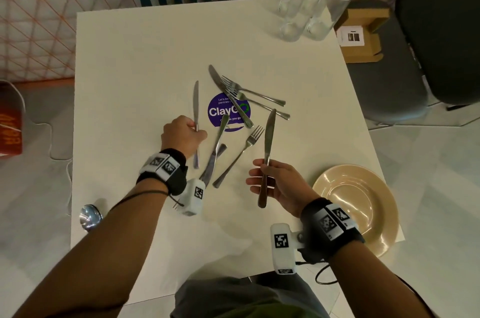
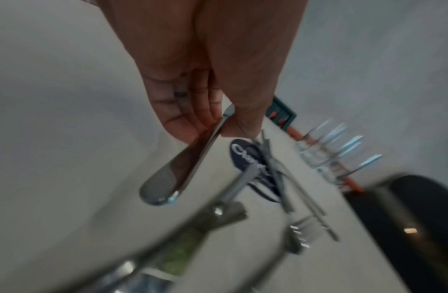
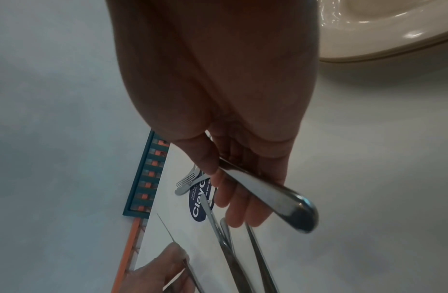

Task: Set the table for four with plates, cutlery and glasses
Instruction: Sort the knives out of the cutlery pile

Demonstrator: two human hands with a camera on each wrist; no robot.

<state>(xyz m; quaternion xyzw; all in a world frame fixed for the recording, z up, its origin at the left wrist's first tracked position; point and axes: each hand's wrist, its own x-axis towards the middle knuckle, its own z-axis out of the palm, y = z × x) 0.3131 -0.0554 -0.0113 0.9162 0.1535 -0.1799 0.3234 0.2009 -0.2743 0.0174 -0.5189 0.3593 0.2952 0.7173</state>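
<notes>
Cutlery (image 1: 240, 155) is lying loose on the table (image 1: 145, 57), mostly between the two grips and just beyond them. The left hand (image 1: 183, 135) is pinching one knife (image 1: 195, 99) by its handle, blade pointing away. The right hand (image 1: 275, 182) is gripping another knife (image 1: 268, 135) mid-handle, its long axis also pointing away. The plate (image 1: 363, 182) is sitting just right of that grip, so the right hand is probably placing first. Counting: four knives, three clear forks plus seemingly a fourth, one plate visible, and seemingly four blurred glasses (image 1: 298, 21) far beyond the right grip.
</notes>
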